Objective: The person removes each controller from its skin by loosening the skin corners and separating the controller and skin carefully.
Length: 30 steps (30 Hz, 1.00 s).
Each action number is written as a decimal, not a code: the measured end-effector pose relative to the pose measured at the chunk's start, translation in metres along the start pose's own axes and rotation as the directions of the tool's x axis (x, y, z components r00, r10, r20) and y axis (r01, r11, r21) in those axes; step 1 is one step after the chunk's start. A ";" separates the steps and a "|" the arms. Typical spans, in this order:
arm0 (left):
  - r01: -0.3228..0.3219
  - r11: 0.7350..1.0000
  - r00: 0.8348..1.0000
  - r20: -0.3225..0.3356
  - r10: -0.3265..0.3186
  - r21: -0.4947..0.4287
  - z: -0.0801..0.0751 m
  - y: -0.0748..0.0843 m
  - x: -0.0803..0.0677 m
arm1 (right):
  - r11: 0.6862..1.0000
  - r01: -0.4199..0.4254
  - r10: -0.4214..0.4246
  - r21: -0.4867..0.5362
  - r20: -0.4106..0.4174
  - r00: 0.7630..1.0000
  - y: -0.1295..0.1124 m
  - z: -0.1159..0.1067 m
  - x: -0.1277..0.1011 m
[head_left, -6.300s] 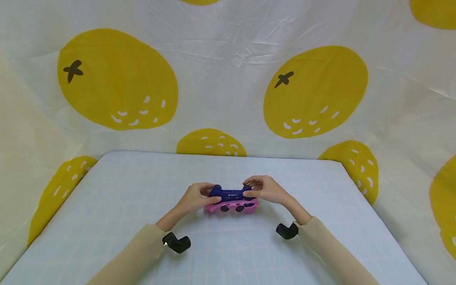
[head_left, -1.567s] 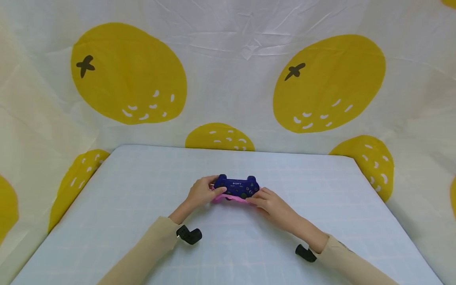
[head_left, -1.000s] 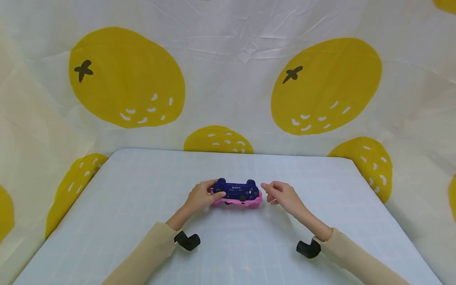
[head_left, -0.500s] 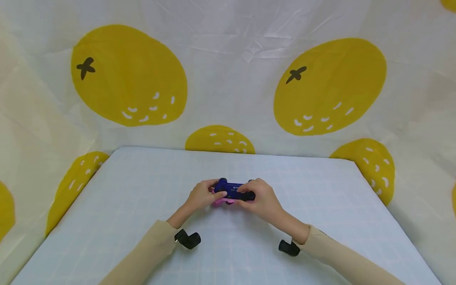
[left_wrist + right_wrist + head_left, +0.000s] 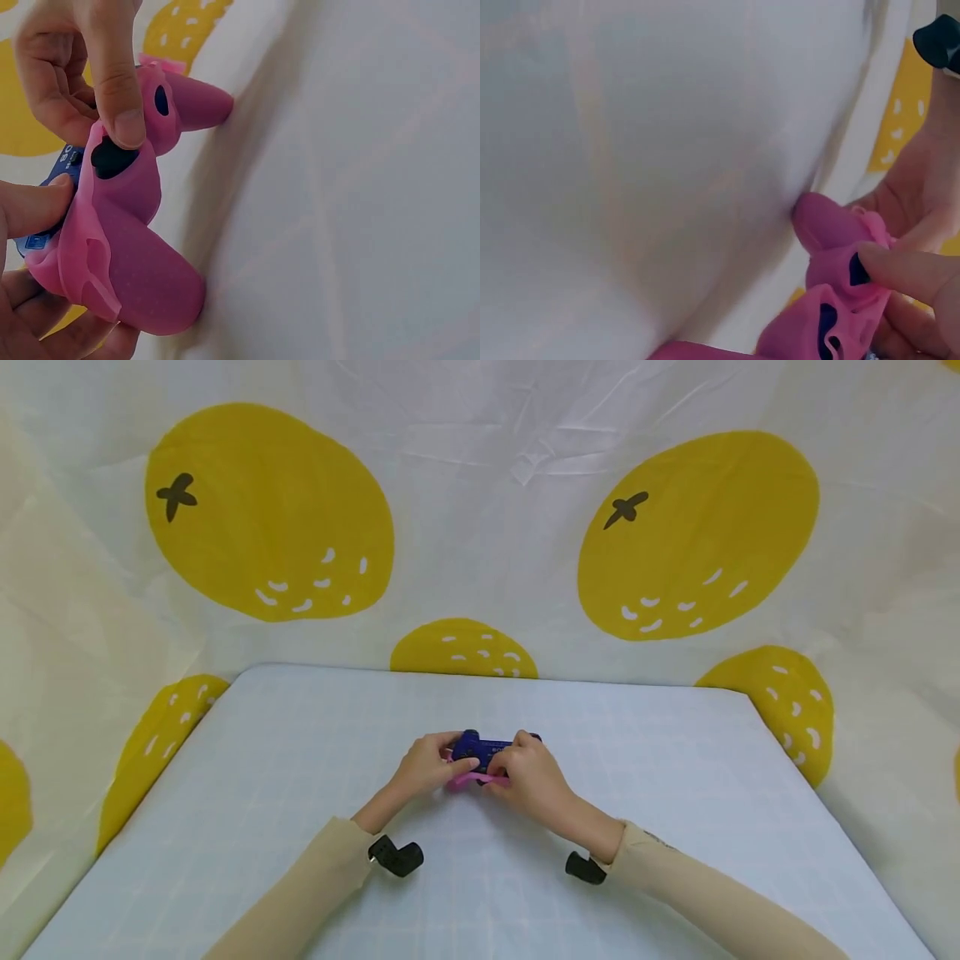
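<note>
A pale blue table [image 5: 300, 793] with a faint grid and rounded far corners. Behind it and along both sides hangs creased white fabric [image 5: 487, 510] printed with large yellow citrus fruits [image 5: 270, 514], possibly lemons. The light is soft and even.

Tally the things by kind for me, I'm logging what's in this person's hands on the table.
Blue game controller: 1
Pink silicone cover: 1
Total: 2, both held by the left hand and right hand.
</note>
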<state>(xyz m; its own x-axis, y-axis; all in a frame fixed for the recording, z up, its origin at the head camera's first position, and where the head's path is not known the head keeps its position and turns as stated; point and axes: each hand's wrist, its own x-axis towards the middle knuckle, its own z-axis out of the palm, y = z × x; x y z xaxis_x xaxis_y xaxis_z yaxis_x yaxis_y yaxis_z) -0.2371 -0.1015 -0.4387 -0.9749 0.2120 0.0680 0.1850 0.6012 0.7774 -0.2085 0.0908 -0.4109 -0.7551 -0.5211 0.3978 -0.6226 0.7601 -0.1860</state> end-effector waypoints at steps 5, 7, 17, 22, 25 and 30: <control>-0.005 1.000 0.999 -0.038 0.006 0.025 0.000 0.001 -0.003 | 0.998 0.056 -0.057 -0.043 -0.035 0.998 -0.001 0.004 -0.002; -0.001 1.000 0.999 -0.047 0.002 0.030 0.001 0.001 -0.004 | 0.995 0.069 -0.072 -0.067 -0.045 0.996 -0.001 0.005 -0.002; -0.016 0.999 1.000 -0.015 0.016 0.034 0.000 0.005 -0.005 | 0.998 -0.016 0.012 0.052 0.074 0.997 0.006 -0.009 0.009; -0.027 0.999 1.000 -0.009 0.027 0.047 0.002 0.003 -0.006 | 0.987 -0.044 0.026 0.151 0.121 0.992 0.007 -0.009 0.008; -0.038 0.998 0.999 -0.012 0.038 0.046 0.003 0.002 -0.007 | 0.975 -0.073 0.046 0.209 0.134 0.990 0.006 -0.008 0.006; -0.060 0.997 0.997 -0.043 0.062 0.041 0.003 -0.001 -0.006 | 0.985 -0.009 -0.004 0.173 0.077 0.997 0.002 -0.003 0.003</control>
<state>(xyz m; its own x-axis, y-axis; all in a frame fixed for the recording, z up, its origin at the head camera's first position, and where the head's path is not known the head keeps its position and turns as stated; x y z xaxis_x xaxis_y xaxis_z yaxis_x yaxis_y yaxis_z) -0.2314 -0.1013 -0.4418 -0.9660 0.2156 0.1428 0.2483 0.6181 0.7459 -0.2115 0.0925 -0.4073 -0.7661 -0.5526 0.3283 -0.6417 0.6862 -0.3425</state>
